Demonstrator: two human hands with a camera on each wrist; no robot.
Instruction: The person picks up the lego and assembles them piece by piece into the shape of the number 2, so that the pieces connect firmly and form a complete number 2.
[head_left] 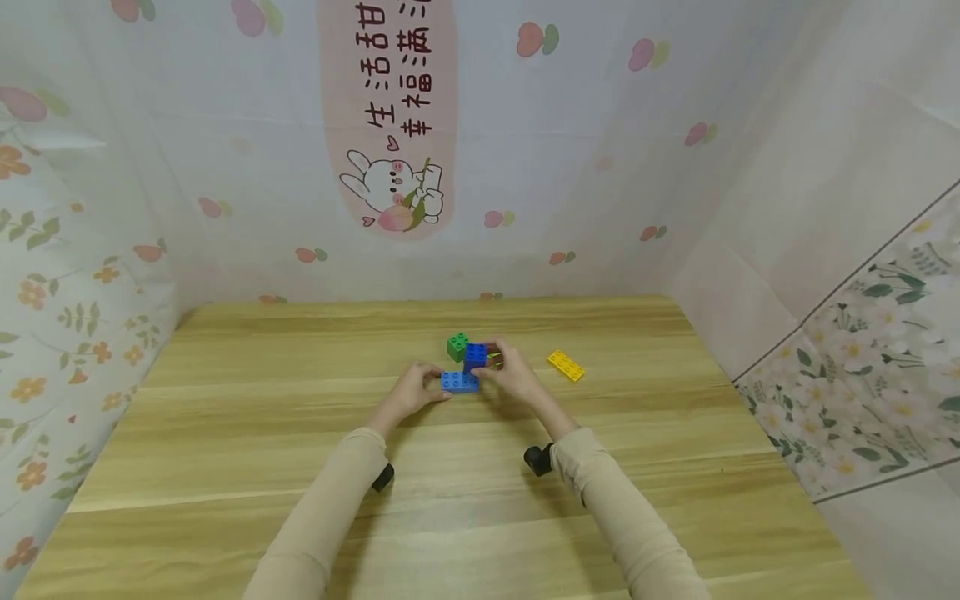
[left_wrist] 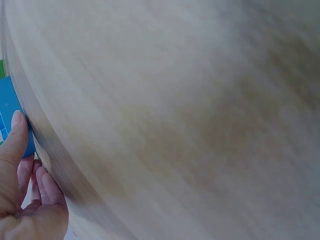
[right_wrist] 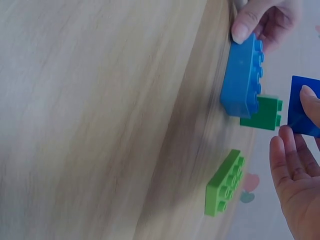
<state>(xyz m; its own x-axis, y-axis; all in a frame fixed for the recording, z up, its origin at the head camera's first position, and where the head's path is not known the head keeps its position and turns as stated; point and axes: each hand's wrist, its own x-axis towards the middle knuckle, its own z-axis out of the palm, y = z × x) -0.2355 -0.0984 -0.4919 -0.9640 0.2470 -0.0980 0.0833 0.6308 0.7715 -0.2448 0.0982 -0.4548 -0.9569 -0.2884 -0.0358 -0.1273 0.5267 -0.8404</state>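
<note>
A long light blue toy brick (head_left: 454,382) lies on the table, its several studs facing up. My left hand (head_left: 411,392) grips its left end, with the thumb (left_wrist: 17,130) along the near side in the left wrist view. Between thumb and fingers, my right hand (head_left: 514,375) pinches a dark blue brick (head_left: 475,357). In the right wrist view, that dark blue brick (right_wrist: 299,107) is held apart from the light blue one, above its stud side. Just behind them sits a green brick (head_left: 457,345).
A thin light green brick (right_wrist: 223,184) lies on the table, mostly hidden by my right hand in the head view. Farther right is a flat yellow brick (head_left: 566,365). Patterned cloth (head_left: 525,167) hangs behind the wooden table (head_left: 247,375) and along both sides.
</note>
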